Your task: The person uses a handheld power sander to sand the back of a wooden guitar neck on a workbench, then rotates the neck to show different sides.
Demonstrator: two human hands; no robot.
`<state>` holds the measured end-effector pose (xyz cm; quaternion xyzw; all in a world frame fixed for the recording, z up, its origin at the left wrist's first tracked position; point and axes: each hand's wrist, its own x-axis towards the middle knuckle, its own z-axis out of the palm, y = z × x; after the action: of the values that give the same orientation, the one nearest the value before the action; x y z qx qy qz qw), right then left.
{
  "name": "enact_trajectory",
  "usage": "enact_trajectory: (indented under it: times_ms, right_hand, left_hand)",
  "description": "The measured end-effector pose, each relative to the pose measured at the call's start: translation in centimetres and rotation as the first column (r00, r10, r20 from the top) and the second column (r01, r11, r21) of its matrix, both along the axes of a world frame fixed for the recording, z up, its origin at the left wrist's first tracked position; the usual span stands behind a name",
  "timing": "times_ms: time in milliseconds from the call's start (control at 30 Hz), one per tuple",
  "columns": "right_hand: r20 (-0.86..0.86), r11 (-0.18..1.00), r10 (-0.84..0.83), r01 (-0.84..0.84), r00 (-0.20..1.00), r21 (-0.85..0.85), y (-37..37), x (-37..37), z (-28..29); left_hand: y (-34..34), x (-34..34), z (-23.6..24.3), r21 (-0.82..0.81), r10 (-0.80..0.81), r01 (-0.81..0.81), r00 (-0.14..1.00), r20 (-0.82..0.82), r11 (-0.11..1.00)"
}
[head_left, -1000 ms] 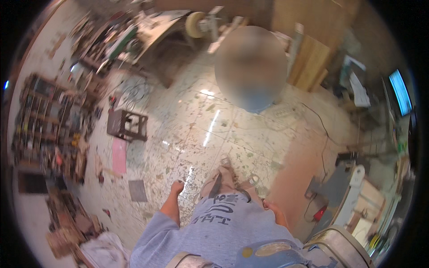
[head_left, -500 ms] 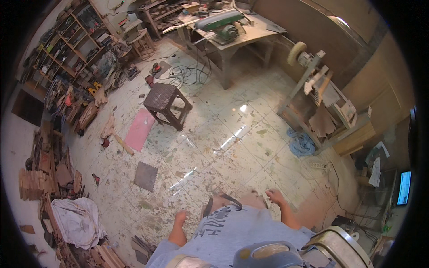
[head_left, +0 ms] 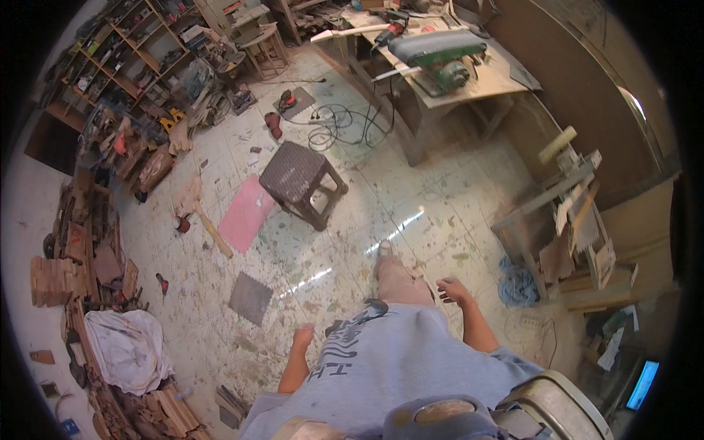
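My left hand [head_left: 303, 336] hangs low beside my grey shirt, over the paint-spotted tile floor; its fingers are too blurred to read. My right hand [head_left: 449, 292] is at my other side, fingers loosely bent and apart, with nothing in it. One trousered leg [head_left: 402, 282] is stretched forward between them. A little ahead stands a brown plastic stool [head_left: 297, 180], and left of it a pink sheet [head_left: 246, 216] lies on the floor. A grey square mat [head_left: 250, 298] lies ahead of my left hand.
A workbench [head_left: 506, 73] carrying a green machine [head_left: 447, 73] is at the back, near coiled cables [head_left: 330, 125]. A wooden frame stand [head_left: 513, 220] and blue cloth [head_left: 517, 282] are at right. Shelves [head_left: 132, 59], scrap wood [head_left: 51, 279] and white cloth [head_left: 128, 345] line the left.
The view has turned leftward, so the stool, bench and stand appear farther right. My leg has stepped forward, and the stool looks nearer.
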<state>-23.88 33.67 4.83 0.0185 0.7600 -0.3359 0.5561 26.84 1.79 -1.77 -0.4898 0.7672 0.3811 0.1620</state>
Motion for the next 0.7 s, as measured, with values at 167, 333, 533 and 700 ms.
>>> enact_trajectory:
  times_ms: [167,333,533,700]
  right_hand:
    - [-0.203,0.926,0.36,-0.375,0.911,-0.045,-13.9,-11.3,2.1]
    - [-0.503,0.807,0.37,-0.538,0.781,-0.241,-28.0,-21.2,2.5]
    - [-0.217,0.944,0.12,-0.179,0.969,-0.277,-34.1,-29.0,2.7]
    - [-0.132,0.981,-0.169,0.18,0.977,0.075,-29.5,-31.6,-2.1]
  left_hand:
    - [-7.9,-6.9,1.8,-0.131,-0.229,0.22,0.972,-0.052,0.967]
    - [-16.8,-18.6,2.6,0.105,0.304,-0.295,0.948,-0.089,0.95]
    - [-28.2,-34.7,3.9,0.281,0.314,-0.265,0.938,-0.147,0.922]
    - [-44.1,-43.8,0.6,0.114,0.038,-0.028,0.996,-0.081,0.993]
